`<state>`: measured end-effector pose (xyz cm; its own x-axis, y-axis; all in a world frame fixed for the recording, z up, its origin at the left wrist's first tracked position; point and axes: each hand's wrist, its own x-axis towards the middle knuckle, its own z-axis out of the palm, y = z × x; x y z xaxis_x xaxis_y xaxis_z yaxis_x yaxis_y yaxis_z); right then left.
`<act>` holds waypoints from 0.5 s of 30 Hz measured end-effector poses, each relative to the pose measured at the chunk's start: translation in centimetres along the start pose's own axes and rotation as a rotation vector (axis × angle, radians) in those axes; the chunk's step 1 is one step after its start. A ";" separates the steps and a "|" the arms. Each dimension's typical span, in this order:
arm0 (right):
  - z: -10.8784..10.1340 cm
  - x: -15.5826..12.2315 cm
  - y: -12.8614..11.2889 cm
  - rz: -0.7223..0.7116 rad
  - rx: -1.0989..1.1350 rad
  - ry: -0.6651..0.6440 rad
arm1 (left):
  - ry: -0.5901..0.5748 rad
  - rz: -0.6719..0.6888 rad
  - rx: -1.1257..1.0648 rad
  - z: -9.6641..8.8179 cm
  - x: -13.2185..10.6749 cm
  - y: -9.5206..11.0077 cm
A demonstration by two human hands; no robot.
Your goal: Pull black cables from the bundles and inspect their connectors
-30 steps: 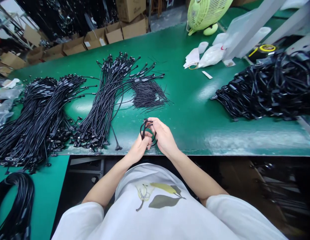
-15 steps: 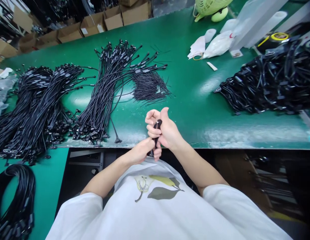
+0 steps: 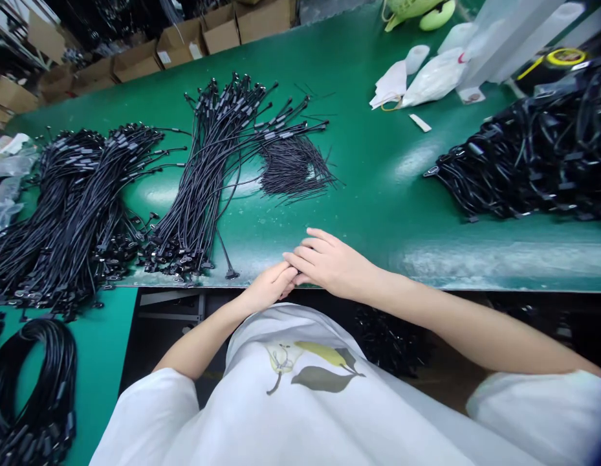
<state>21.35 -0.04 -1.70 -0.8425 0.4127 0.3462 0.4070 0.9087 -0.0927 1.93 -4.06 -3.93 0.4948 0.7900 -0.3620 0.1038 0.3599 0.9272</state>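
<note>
**Hands meet at the table edge, cables fanned out beside them**

While our hands sit this close to the near edge of the green table (image 3: 378, 213), the main risk we see lies to the left: the big bundle of black cables (image 3: 62, 213) already overhangs that edge, and the middle bundle of cables (image 3: 203, 181) ends in a crowd of connectors right at the lip. We judge that a careless sweep of a forearm could drag either bundle off, or tangle the stray cable (image 3: 224, 255) that lies apart from its bundle, just left of our hands. A little further back, the heap of thin black ties (image 3: 293, 169) is loose — a brush of the fingers would scatter it.

Our left hand (image 3: 271, 288) rests at the table edge with its fingers curled inward; it may pinch something small, but we cannot tell, since the right hand covers its fingertips. Our right hand (image 3: 332, 262) lies flat over them, fingers stretched out and close together, palm down, touching the left fingertips and the table — we see nothing gripped in it.

Well apart on the right, the piled coiled cables (image 3: 528, 162) lie close to the edge too, so a reach that way could snag one.
</note>
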 end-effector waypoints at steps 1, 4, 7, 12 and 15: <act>0.5 -0.3 -0.1 -0.025 -0.082 -0.049 | -0.030 -0.018 0.044 -0.1 0.0 0.1; 1.4 -0.9 -0.5 -0.072 -0.247 -0.113 | -0.094 -0.082 0.050 -0.2 0.1 0.1; 1.3 -1.1 -0.5 -0.124 -0.344 -0.080 | -0.118 -0.128 -0.035 -0.2 0.3 0.1; 1.1 -0.9 0.6 -0.120 -0.387 -0.016 | -0.039 0.039 0.102 -1.3 0.1 0.6; 1.5 -0.8 1.5 -0.034 -0.422 -0.010 | 0.198 0.306 0.595 -2.5 -0.5 0.7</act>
<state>22.16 1.06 -3.50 -0.8603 0.3858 0.3332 0.4863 0.8172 0.3094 -0.35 -2.94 -3.34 0.4165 0.9085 -0.0343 0.4678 -0.1817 0.8650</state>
